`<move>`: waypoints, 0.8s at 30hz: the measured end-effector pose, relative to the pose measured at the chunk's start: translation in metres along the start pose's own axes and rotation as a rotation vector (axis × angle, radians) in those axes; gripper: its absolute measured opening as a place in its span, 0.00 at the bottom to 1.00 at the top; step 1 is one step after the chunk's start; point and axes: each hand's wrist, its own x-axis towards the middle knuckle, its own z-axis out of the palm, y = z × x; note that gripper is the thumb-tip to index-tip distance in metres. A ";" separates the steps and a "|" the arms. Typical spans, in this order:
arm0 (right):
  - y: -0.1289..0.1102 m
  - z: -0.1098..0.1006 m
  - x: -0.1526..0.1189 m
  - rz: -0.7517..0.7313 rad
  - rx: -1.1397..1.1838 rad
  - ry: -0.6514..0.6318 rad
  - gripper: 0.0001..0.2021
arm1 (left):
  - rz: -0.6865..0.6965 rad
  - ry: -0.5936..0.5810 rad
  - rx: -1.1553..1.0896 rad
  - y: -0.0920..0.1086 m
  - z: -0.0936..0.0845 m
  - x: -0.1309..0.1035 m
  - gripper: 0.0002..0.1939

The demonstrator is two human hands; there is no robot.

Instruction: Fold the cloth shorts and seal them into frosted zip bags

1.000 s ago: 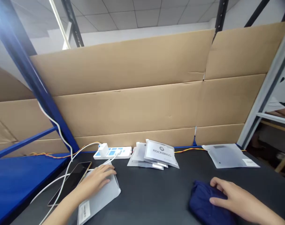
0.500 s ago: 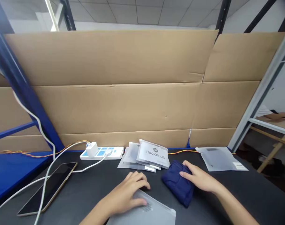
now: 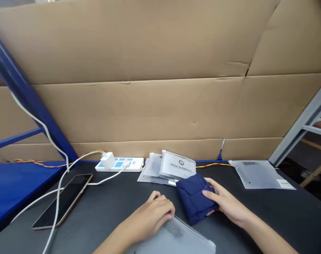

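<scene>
A folded navy cloth bundle (image 3: 194, 198) is gripped along its right side by my right hand (image 3: 226, 203), thumb on top and fingers partly hidden behind it. My left hand (image 3: 155, 217) pinches the upper edge of a frosted zip bag (image 3: 176, 238) at the front of the dark table. The bag's lower part runs out of view. Just behind the cloth lies a small pile of frosted bags, the top one a ROCKBROS bag (image 3: 178, 165).
Another frosted bag (image 3: 259, 174) lies at the back right. A white power strip (image 3: 131, 164), a phone (image 3: 63, 201) and white cables are on the left. Cardboard (image 3: 149, 113) walls the back, between a blue post (image 3: 41, 102) and a grey post.
The view has tilted down. My left fingers have closed on the bag's edge. The navy cloth is now lifted and tilted in my right hand, its far edge nearer the bag pile.
</scene>
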 end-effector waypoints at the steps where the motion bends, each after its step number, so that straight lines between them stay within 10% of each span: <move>1: 0.004 0.009 0.001 0.002 0.046 0.003 0.25 | -0.002 0.014 -0.011 0.002 0.001 0.000 0.07; 24: 0.009 0.009 -0.010 0.043 -0.143 -0.282 0.32 | -0.132 0.181 -0.115 -0.010 0.021 0.001 0.07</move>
